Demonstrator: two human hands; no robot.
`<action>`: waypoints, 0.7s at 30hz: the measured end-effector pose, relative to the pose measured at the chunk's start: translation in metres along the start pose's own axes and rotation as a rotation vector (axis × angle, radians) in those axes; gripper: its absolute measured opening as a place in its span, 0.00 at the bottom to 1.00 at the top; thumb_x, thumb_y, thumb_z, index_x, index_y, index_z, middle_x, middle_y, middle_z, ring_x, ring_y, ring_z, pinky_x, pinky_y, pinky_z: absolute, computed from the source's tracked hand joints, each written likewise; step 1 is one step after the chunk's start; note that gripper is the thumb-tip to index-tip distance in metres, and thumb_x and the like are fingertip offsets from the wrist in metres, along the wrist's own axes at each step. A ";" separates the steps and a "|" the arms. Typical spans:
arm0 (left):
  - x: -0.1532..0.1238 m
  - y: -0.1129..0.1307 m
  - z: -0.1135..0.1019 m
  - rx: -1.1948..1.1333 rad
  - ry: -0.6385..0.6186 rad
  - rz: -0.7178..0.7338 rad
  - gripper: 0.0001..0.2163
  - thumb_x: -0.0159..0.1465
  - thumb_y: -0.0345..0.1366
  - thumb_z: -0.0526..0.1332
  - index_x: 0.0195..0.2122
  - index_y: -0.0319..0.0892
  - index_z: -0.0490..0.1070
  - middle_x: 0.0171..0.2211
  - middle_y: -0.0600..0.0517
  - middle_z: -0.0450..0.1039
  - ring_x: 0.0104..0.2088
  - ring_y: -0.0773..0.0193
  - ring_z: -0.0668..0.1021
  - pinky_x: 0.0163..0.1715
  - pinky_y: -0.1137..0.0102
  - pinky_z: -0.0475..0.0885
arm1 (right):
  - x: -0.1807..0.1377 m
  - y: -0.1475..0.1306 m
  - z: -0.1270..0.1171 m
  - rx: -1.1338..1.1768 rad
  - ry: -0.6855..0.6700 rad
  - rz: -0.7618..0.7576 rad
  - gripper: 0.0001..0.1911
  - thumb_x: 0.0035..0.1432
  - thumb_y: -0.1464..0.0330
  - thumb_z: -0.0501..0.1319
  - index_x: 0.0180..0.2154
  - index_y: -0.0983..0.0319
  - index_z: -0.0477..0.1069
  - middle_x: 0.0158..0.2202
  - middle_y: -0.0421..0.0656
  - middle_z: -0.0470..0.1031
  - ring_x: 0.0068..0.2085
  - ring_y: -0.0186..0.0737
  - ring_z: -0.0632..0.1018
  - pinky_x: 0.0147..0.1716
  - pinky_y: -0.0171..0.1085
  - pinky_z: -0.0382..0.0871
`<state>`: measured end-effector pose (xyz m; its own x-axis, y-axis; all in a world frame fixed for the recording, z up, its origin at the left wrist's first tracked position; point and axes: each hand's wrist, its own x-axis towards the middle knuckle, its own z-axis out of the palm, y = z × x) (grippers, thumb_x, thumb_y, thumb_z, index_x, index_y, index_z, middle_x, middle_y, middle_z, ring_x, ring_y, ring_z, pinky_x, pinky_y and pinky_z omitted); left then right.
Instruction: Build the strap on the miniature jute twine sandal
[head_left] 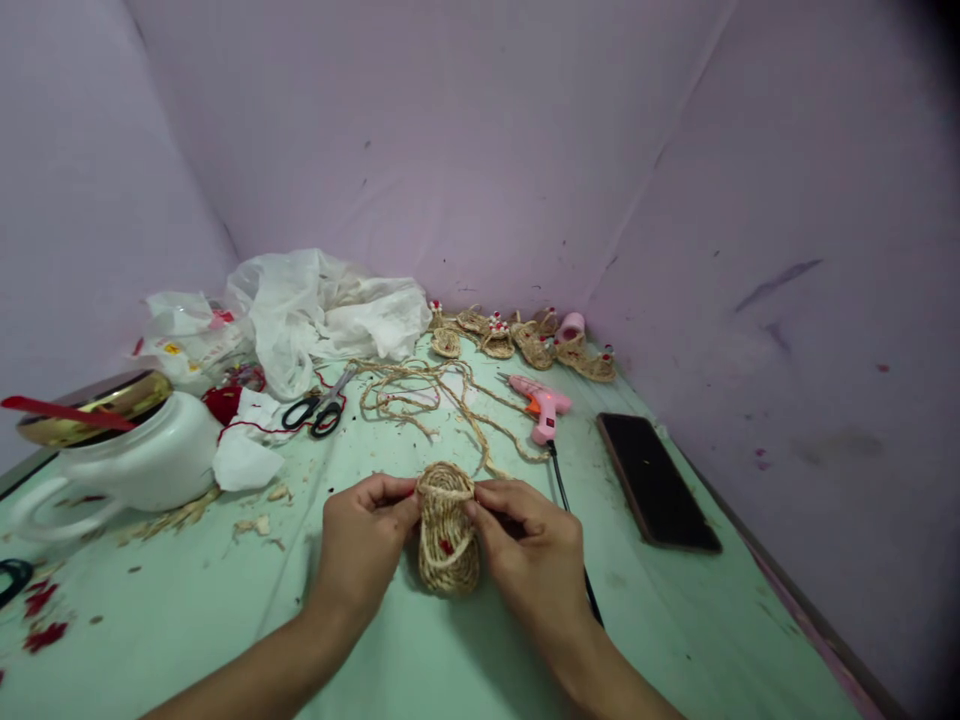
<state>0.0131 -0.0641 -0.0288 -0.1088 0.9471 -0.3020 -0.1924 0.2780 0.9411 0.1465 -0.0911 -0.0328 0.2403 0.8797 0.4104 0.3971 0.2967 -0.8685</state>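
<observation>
From where I stand, the person's 2 bare hands meet over a small woven straw sandal [448, 520], its upper face turned toward the wearer. The fingers of the left hand [358, 545] grasp its left edge, and those of the right hand [534, 548] grasp the right edge, both by the ends of the upper strap. A 2nd strap crosses lower down, near a small red spot [446, 546], below the fingertips. I can't tell whether the sandal's lower end touches the green tabletop [675, 630].

Just beyond the fingers lies a loose tangle of braided cord [405, 372]. Past the right fingers is a pink glue gun [550, 400], its black cable [559, 482] running back behind the right hand; farther right of them lies a dark phone [658, 482]. Beyond the left fingers, off to the left, are black-handled scissors [325, 416] and crumpled white paper [246, 452], with a red yarn ball [222, 403] close by. Well left of those fingers stands a white teapot [161, 460]. Farthest ahead of the fingers, a group of similar sandals [532, 346] sits by the wall [480, 150], right of a white plastic bag [322, 305].
</observation>
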 end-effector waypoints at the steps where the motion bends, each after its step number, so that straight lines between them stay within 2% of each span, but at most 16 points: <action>1: -0.001 0.000 0.000 0.011 -0.010 0.012 0.08 0.40 0.31 0.67 0.22 0.35 0.72 0.18 0.51 0.74 0.19 0.65 0.74 0.21 0.72 0.71 | 0.001 0.001 0.000 -0.011 0.014 0.009 0.05 0.47 0.75 0.60 0.26 0.64 0.76 0.28 0.46 0.77 0.31 0.38 0.77 0.32 0.36 0.71; 4: -0.003 0.001 0.001 0.011 -0.040 0.033 0.08 0.40 0.31 0.66 0.22 0.35 0.72 0.19 0.52 0.74 0.20 0.66 0.74 0.22 0.73 0.71 | 0.003 0.001 0.002 0.007 0.039 0.092 0.05 0.46 0.73 0.60 0.26 0.64 0.75 0.28 0.46 0.77 0.31 0.40 0.77 0.34 0.37 0.71; 10: 0.006 -0.005 0.003 -0.064 -0.058 -0.027 0.08 0.40 0.31 0.66 0.22 0.36 0.70 0.19 0.53 0.73 0.20 0.67 0.74 0.23 0.72 0.71 | 0.003 0.002 0.006 0.173 0.026 0.410 0.08 0.41 0.68 0.64 0.27 0.65 0.75 0.26 0.46 0.78 0.28 0.41 0.77 0.29 0.38 0.72; 13: 0.011 -0.008 0.005 0.004 -0.066 0.013 0.06 0.42 0.31 0.65 0.21 0.36 0.69 0.18 0.53 0.72 0.20 0.67 0.73 0.23 0.72 0.71 | 0.007 0.007 0.007 0.178 0.050 0.484 0.08 0.38 0.68 0.66 0.25 0.65 0.75 0.22 0.44 0.78 0.24 0.39 0.76 0.26 0.36 0.70; 17: 0.018 -0.013 0.007 0.147 -0.057 0.140 0.04 0.44 0.31 0.63 0.21 0.37 0.70 0.17 0.54 0.70 0.19 0.68 0.72 0.20 0.73 0.69 | 0.014 0.020 0.009 0.234 0.083 0.602 0.08 0.34 0.69 0.67 0.21 0.66 0.74 0.16 0.40 0.74 0.16 0.34 0.71 0.17 0.33 0.65; 21: 0.022 -0.016 0.005 0.143 -0.082 0.155 0.04 0.46 0.33 0.62 0.21 0.36 0.71 0.17 0.54 0.70 0.18 0.68 0.71 0.19 0.73 0.69 | 0.015 0.028 0.012 0.251 0.058 0.627 0.08 0.33 0.69 0.67 0.20 0.66 0.73 0.16 0.39 0.73 0.16 0.33 0.71 0.17 0.33 0.66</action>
<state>0.0187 -0.0470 -0.0498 -0.0457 0.9884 -0.1446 -0.0390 0.1429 0.9890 0.1505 -0.0646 -0.0542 0.4083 0.8941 -0.1842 -0.0491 -0.1799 -0.9825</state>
